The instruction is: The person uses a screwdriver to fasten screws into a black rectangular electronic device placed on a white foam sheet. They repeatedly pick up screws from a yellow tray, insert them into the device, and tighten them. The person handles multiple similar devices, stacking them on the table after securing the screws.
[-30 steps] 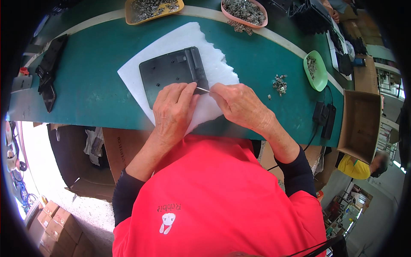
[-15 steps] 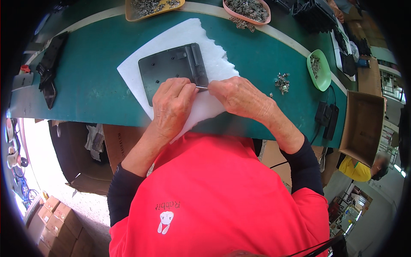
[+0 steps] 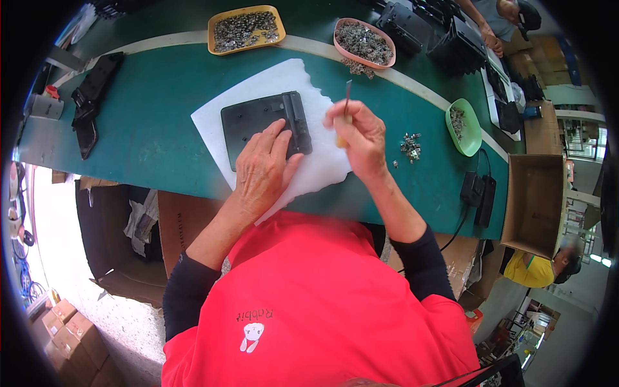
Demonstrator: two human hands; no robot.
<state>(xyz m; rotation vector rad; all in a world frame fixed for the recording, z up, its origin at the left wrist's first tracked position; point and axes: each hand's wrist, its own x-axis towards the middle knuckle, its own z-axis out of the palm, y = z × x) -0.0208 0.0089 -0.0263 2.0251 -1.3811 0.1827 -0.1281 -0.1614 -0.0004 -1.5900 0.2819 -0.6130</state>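
The two hands are apart from each other. The left hand (image 3: 261, 162) lies flat, its fingers a little spread, on the near right part of a black plastic plate (image 3: 248, 116). This plate is in the middle of the scene, on a white foam sheet (image 3: 207, 122), which lies on the green desk (image 3: 155, 138). Along the right side of the plate there is a raised ridge, and the fingertips reach to it.

The right hand (image 3: 362, 138) is raised to the right of the plate and is clamped on a thin metal tool (image 3: 348, 97), which points to the far side. The yellowish handle is partly hidden and blurred.

On the right of this hand there is a small pile of metal pieces (image 3: 411, 147), with one single piece near it. Farther right stands a green bowl (image 3: 469, 132) holding similar pieces. At the far side are a yellow tray (image 3: 248, 49) and a pink bowl (image 3: 367, 62), both with many metal pieces. At left lies a long black part (image 3: 86, 113).
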